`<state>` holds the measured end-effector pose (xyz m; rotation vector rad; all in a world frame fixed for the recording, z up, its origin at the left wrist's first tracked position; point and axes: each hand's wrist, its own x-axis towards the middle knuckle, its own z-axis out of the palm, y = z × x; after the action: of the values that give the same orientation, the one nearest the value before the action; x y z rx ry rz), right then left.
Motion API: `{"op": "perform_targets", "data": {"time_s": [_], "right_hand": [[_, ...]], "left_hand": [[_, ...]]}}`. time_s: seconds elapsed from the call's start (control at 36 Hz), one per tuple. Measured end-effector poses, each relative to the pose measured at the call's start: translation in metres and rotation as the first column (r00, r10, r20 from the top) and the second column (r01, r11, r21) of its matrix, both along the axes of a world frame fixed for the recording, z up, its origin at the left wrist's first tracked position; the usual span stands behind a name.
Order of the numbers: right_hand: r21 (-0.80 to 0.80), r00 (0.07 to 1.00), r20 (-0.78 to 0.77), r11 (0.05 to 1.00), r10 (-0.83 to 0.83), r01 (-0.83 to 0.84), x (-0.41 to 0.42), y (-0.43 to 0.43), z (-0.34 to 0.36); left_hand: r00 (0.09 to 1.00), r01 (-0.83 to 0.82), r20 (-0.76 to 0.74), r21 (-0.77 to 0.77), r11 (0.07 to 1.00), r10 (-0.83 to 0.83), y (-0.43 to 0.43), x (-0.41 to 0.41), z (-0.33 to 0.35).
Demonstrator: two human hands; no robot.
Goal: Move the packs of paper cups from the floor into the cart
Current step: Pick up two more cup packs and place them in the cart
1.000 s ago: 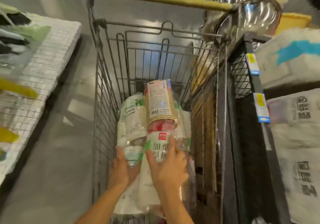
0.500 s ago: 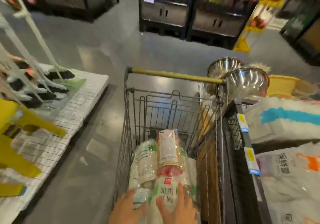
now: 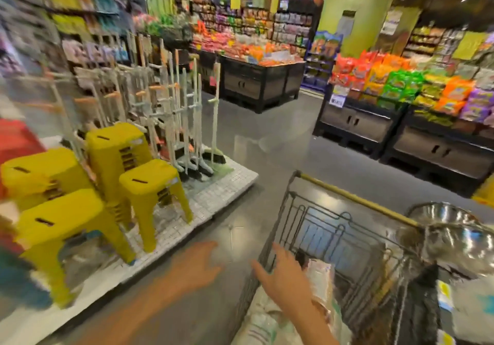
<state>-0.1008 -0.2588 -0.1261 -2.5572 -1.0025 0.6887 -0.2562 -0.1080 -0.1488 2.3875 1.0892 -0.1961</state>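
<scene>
Hovering over the packs (image 3: 263, 320) in the cart (image 3: 278, 221), right hand (image 3: 286, 278), grip spread; left hand (image 3: 199, 261) likewise, outside it.

Four yellow stools (image 3: 148, 184) are seen on the left, set close together on a low white platform (image 3: 227, 187). Behind them, on the same platform, a row of brooms (image 3: 213, 158) with long white sticks is stood upright. The grey floor (image 3: 267, 141) is shiny. Across it, bright bags of snacks (image 3: 395, 82) are piled on a black stand (image 3: 358, 128). More bags (image 3: 254, 50) are piled on a second black stand (image 3: 256, 88) farther back. A big green pillar (image 3: 358, 5) is seen behind. Shiny metal bowls (image 3: 465, 245) are seen at the lower right. The shelves (image 3: 74, 13) at the far left are blurred.
</scene>
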Motion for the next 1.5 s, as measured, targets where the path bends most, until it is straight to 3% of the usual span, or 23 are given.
{"op": "perform_targets", "data": {"time_s": [0.17,0.39,0.5,0.61,0.69,0.89,1.14,1.31,1.5], "right_hand": [[0.067,0.967,0.078,0.966,0.244,-0.250,-0.069,0.060,0.019],[0.148,0.868,0.087,0.855,0.489,-0.496,-0.240,0.163,0.033],[0.135,0.746,0.182,0.735,0.641,-0.665,-0.350,0.207,0.034],[0.195,0.640,0.129,0.613,0.757,-0.765,-0.462,0.250,0.033],[0.171,0.476,0.162,0.450,0.865,-0.876,-0.546,0.270,0.041],[0.100,0.080,0.191,0.062,0.978,-0.993,-0.725,0.292,0.049],[0.028,-0.392,0.215,-0.407,0.895,-0.913,-0.923,0.293,0.041],[0.032,-0.615,0.201,-0.633,0.762,-0.773,-1.033,0.279,0.027],[0.006,-0.774,0.158,-0.784,0.614,-0.621,-1.134,0.243,0.002]], "left_hand": [[0.986,-0.167,0.039,0.096,0.981,0.164,0.034,-0.094,0.038],[0.906,-0.420,0.108,0.121,0.899,0.409,0.076,-0.298,0.059],[0.850,-0.523,0.137,0.119,0.844,0.508,0.084,-0.413,0.073],[0.751,-0.661,0.135,0.155,0.734,0.647,0.089,-0.526,0.070],[0.666,-0.745,0.135,0.170,0.645,0.734,0.077,-0.602,0.071],[0.386,-0.918,0.162,0.165,0.361,0.908,0.027,-0.752,0.062],[-0.138,-0.984,0.124,0.091,-0.150,0.983,-0.052,-0.882,0.039],[-0.448,-0.888,0.095,0.064,-0.455,0.889,-0.097,-0.936,0.034],[-0.678,-0.731,0.078,0.031,-0.681,0.731,-0.151,-0.975,0.026]]}}
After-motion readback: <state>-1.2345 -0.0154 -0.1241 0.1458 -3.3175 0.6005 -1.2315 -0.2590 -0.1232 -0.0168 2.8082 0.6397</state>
